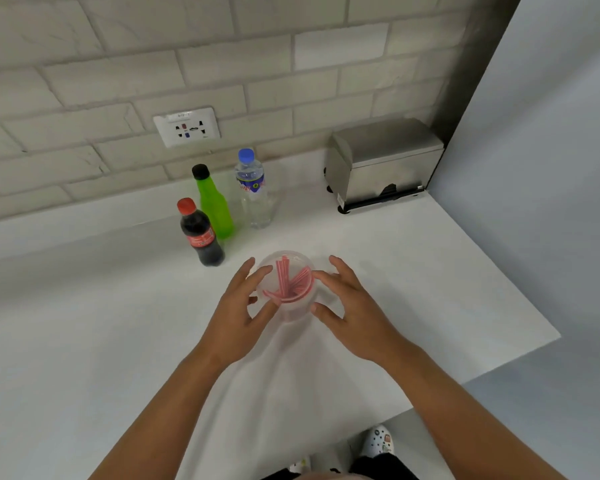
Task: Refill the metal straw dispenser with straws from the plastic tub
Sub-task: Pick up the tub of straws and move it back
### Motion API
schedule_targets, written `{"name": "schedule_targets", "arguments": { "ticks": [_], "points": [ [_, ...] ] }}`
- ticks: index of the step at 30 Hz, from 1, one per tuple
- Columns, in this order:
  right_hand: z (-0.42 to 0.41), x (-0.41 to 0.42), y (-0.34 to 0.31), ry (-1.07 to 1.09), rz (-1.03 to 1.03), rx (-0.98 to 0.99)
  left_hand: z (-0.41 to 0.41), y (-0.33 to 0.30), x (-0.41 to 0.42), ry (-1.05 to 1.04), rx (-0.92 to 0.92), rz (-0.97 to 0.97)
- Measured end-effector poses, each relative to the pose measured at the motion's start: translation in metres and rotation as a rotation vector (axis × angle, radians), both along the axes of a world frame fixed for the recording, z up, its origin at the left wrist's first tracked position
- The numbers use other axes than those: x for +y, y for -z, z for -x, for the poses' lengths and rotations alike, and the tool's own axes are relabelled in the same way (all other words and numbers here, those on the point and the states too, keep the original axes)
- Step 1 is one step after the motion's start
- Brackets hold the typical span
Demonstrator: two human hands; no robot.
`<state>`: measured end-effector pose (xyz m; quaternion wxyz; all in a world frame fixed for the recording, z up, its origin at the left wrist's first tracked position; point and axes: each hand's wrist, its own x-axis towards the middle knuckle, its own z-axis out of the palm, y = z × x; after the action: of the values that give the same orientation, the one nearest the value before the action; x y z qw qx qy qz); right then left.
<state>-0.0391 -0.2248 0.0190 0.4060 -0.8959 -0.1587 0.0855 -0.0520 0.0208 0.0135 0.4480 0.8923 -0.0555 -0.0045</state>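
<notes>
A clear round plastic tub (pixel 293 311) stands on the white counter, with several red-and-white straws (pixel 288 280) inside it. My left hand (pixel 238 317) cups the tub's left side, with its fingers spread along the rim. My right hand (pixel 352 308) touches the right side, thumb and fingertips against the wall. The metal straw dispenser (pixel 381 164) sits at the back right corner with its lid closed, well away from both hands.
Three bottles stand behind the tub to the left: a cola bottle (pixel 201 235), a green bottle (pixel 213 206) and a water bottle (pixel 253 188). A wall socket (pixel 187 127) is on the brick wall. The counter (pixel 84 323) ends at a right-hand edge near a grey wall.
</notes>
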Motion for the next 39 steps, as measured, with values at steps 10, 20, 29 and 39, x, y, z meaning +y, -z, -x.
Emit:
{"name": "schedule_targets", "arguments": {
  "ticks": [10, 20, 29, 39],
  "points": [
    [-0.022, 0.009, 0.019, 0.084, 0.0, -0.031, -0.024, -0.01, -0.021, 0.043, 0.044, 0.222],
    [-0.094, -0.002, 0.026, 0.214, -0.05, -0.133, -0.104, 0.009, -0.038, 0.037, -0.007, 0.169],
    [-0.175, -0.003, 0.022, 0.259, -0.005, -0.249, -0.197, 0.02, -0.055, -0.043, 0.078, 0.167],
    [-0.231, 0.006, 0.014, 0.249, 0.002, -0.361, -0.249, 0.01, -0.068, -0.103, 0.097, 0.116]
  ]
}}
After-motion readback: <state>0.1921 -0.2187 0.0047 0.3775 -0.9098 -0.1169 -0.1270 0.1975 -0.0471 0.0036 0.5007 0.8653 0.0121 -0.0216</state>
